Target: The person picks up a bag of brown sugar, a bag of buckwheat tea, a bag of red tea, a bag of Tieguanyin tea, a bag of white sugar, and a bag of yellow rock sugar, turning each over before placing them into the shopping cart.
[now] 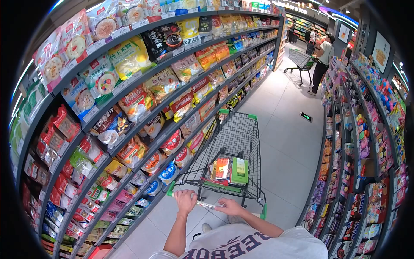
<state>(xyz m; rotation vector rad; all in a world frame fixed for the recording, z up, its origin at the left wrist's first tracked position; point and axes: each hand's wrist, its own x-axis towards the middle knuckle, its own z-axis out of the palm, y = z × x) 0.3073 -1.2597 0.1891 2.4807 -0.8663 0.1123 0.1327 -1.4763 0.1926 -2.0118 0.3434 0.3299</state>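
Observation:
A black wire shopping cart (259, 151) with green corners stands in front of me. My left hand (186, 201) is closed round the left part of its handle (206, 205). Farther right on the same bar rests my right hand (229, 206), its fingers curled over it. In the bottom of the cart lie a green box (239, 171) and a red-and-orange packet (222, 168), with other flat packets beside them. The undersides of both hands are hidden.
Tall shelves of bagged foods (142, 103) curve along the left, close to the cart. Snack shelves (345, 168) line the right. Up the tiled aisle (276, 116), a person (323, 60) stands at another cart (299, 60). A green arrow sign (306, 117) marks the floor.

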